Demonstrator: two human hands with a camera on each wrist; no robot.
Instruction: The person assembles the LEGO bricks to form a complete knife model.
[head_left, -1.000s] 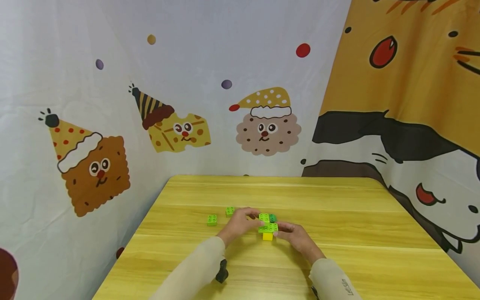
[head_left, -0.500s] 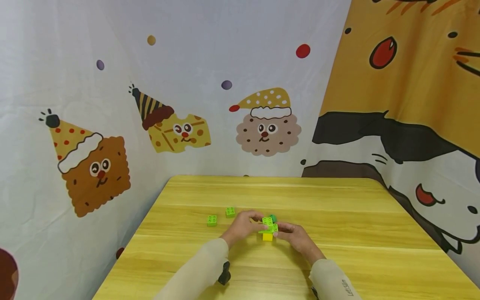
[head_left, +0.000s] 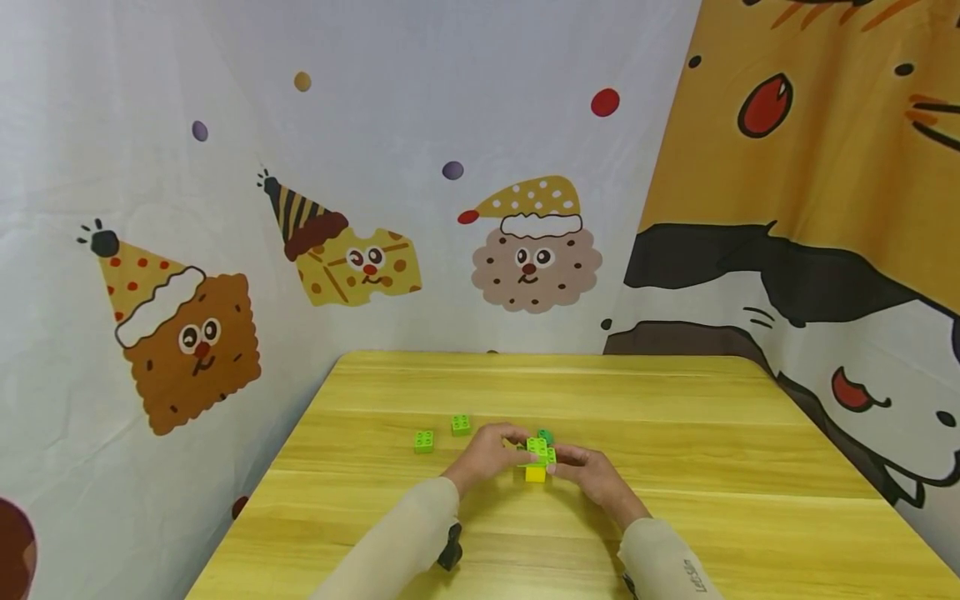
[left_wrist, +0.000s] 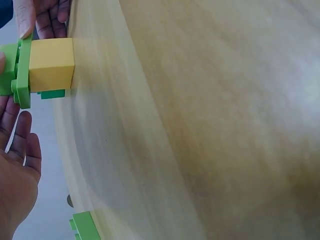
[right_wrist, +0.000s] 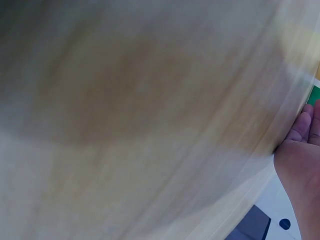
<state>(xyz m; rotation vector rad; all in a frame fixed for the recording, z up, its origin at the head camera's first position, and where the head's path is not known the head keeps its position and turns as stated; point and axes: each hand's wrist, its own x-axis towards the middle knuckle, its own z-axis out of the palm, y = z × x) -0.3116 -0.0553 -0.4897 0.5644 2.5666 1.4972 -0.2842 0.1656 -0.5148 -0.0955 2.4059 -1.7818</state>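
A yellow block [head_left: 536, 474] [left_wrist: 51, 65] stands on the table beneath a thin, wider lime-green building brick [head_left: 551, 457] [left_wrist: 24, 75]. On top of that sits a smaller lime brick [head_left: 536, 445] [left_wrist: 7, 75], pinched from the left by the left hand [head_left: 489, 456] [left_wrist: 17, 185], thumb at its near side. From the right, the right hand [head_left: 600, 479] [right_wrist: 305, 175] grips the wider brick with its thumb at the near corner. Behind the stack shows a dark green piece [head_left: 546, 436] [left_wrist: 52, 94], partly hidden; its corner appears in the right wrist view.
Two loose lime bricks, one nearer [head_left: 424, 442] and one farther back [head_left: 461, 425], lie left of the hands on the wood-grain table [head_left: 480, 379]. A printed cloth [head_left: 420, 125] hangs behind the table and along its sides.
The left hand has brought the smaller lime brick slightly right and toward the person, from behind the wider brick to on top of it. The right hand stays in place.
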